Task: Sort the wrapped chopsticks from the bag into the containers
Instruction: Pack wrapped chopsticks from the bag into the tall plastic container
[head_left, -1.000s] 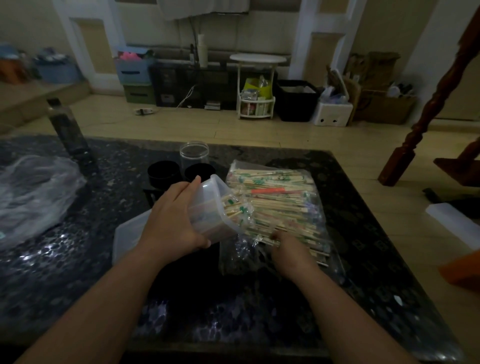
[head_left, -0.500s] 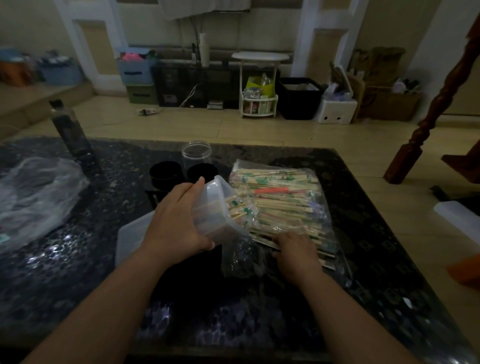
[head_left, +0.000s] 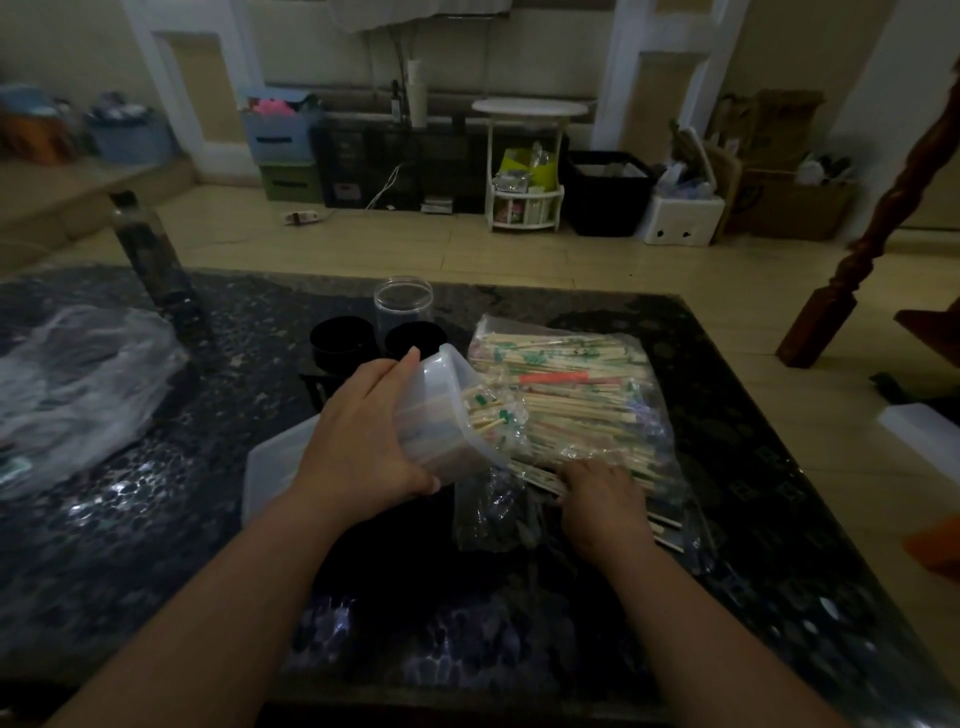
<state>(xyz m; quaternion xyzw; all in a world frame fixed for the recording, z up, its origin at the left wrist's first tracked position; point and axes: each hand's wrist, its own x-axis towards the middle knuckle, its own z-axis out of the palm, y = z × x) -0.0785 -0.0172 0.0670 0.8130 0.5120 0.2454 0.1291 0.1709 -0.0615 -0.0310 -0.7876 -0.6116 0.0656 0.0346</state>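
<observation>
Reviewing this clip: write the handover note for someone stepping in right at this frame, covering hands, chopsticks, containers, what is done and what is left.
Left hand: grips the translucent plastic container, tipped on its side with its mouth toward the bag.
Right hand: rests on the wrapped chopsticks at the bag's near end. Its fingertips are hidden, so a grip is unconfirmed.
Done: a few wrapped chopsticks lie inside the tipped container.
Left: most are in the bag on the dark table. The clear jar and two black cups behind show no chopsticks.
</observation>
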